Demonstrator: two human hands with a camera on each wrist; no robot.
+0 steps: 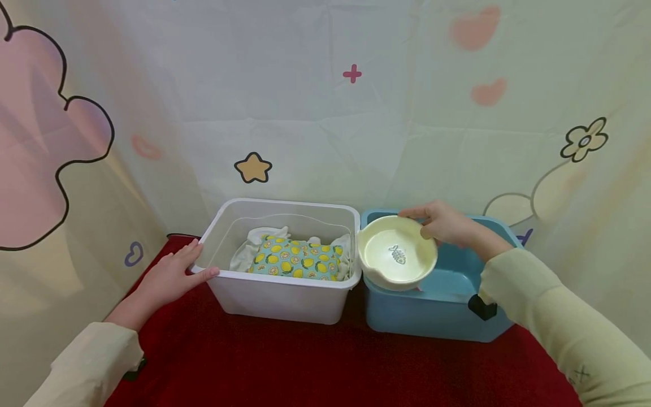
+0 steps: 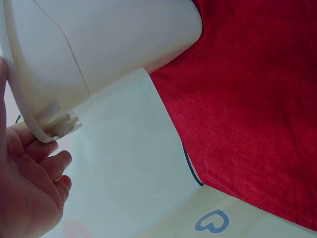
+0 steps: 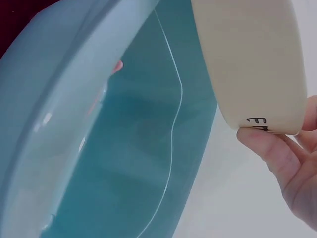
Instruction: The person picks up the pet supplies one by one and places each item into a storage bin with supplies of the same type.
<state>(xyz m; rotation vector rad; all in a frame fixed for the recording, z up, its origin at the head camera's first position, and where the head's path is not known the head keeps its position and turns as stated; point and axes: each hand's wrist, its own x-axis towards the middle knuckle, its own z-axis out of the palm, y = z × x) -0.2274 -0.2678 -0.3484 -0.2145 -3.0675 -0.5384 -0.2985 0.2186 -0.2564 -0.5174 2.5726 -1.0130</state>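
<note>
My right hand (image 1: 447,223) pinches the rim of a cream pet bowl (image 1: 394,249) with a fish skeleton printed inside. Held tilted, the bowl overlaps the left end of the blue bin (image 1: 447,271) in the head view. Its outer side (image 3: 252,64) carries dark lettering in the right wrist view, with the thumb pressed close by. On the left, my left hand (image 1: 170,274) rests spread at the near left corner of the white bin (image 1: 285,297), thumb along the front rim. Some of its fingers (image 2: 54,166) hang loosely bent below that corner in the left wrist view.
Inside the white bin lie a lemon-print cloth item (image 1: 297,258) and crumpled white cloth (image 1: 244,257). Both bins stand side by side on a red cloth (image 1: 305,362). A printed curtain (image 1: 305,102) hangs close behind them.
</note>
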